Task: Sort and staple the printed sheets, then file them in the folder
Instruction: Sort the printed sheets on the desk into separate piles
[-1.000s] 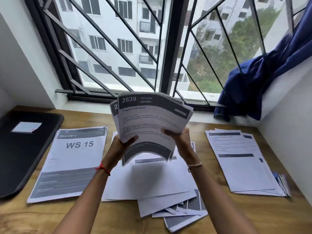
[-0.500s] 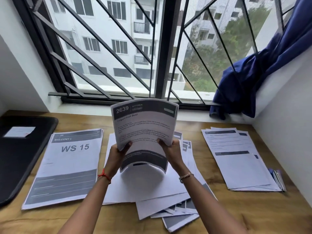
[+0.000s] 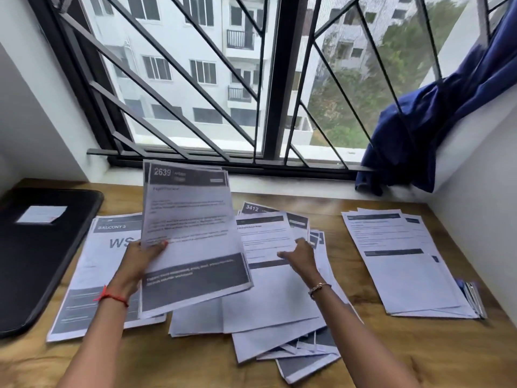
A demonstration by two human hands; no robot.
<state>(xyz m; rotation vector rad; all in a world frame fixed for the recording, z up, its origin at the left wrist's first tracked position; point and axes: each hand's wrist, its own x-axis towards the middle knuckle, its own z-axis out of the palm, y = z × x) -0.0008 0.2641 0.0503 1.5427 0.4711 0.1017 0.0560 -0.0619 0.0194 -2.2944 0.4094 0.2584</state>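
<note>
- We see the left forearm reaching up from the lower edge, a red thread (image 3: 112,296) at its wrist, with the left hand (image 3: 140,259) raised off the wooden desk (image 3: 419,357).
- That hand grips the stack headed 2639 (image 3: 193,233) by its left edge, thumb pressed on the front page and fingers hidden behind. The stack is tilted, rising above the hand and spreading to its right.
- Under this hand and to its left, the WS pile (image 3: 89,278) lies flat on the desk. Further left is the black folder (image 3: 42,247), lying closed.
- The right forearm, wearing a bracelet (image 3: 319,287), stretches forward. The right hand (image 3: 300,254) is clear of the stack, fingers loosely curled and thumb pointing left, holding nothing we can make out.
- Directly beneath the right hand sprawls the loose pile (image 3: 268,309), fanned untidily. We cannot tell whether the fingers touch its top sheet.
- Well to the right of that hand lies a third pile (image 3: 405,270), fairly square.
- Beyond that pile, a blue cloth (image 3: 419,130) hangs over the sill.
</note>
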